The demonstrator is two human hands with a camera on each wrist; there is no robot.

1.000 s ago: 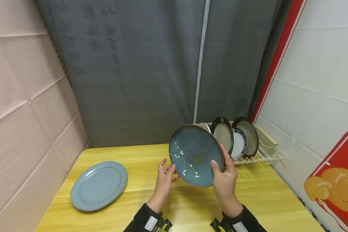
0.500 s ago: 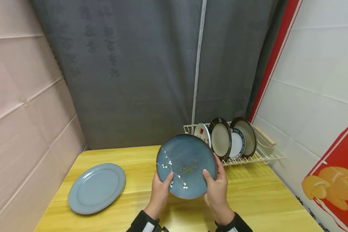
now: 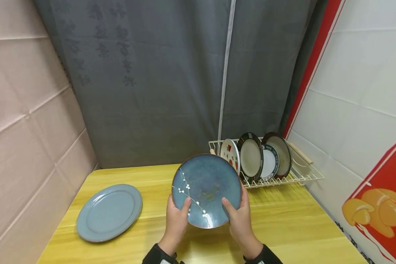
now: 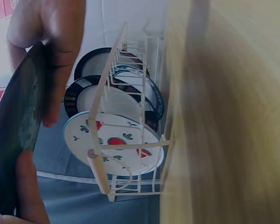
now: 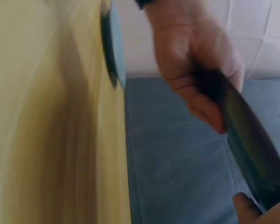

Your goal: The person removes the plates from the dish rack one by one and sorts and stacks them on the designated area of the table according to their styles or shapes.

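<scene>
A dark blue plate [image 3: 206,187] with a brown rim and a white blossom branch is held tilted above the table, its face toward the head camera. My left hand [image 3: 177,222] grips its lower left edge, thumb on the face and the other fingers behind. On the lower right edge my right hand [image 3: 240,224] grips it the same way. The left wrist view shows the plate [image 4: 18,112] edge-on between both hands; in the right wrist view the plate [image 5: 252,140] is also seen from its edge.
At the back right a white wire dish rack [image 3: 303,178] holds several plates upright, among them a fruit-patterned plate [image 3: 229,154] and a dark-rimmed plate [image 3: 250,157]. A grey-blue plate [image 3: 110,212] lies flat on the left of the wooden table [image 3: 155,183].
The blue plate has moved left and down, away from the rack, uncovering the fruit-patterned plate. My left hand, first loosely at its edge, has taken hold of it.
</scene>
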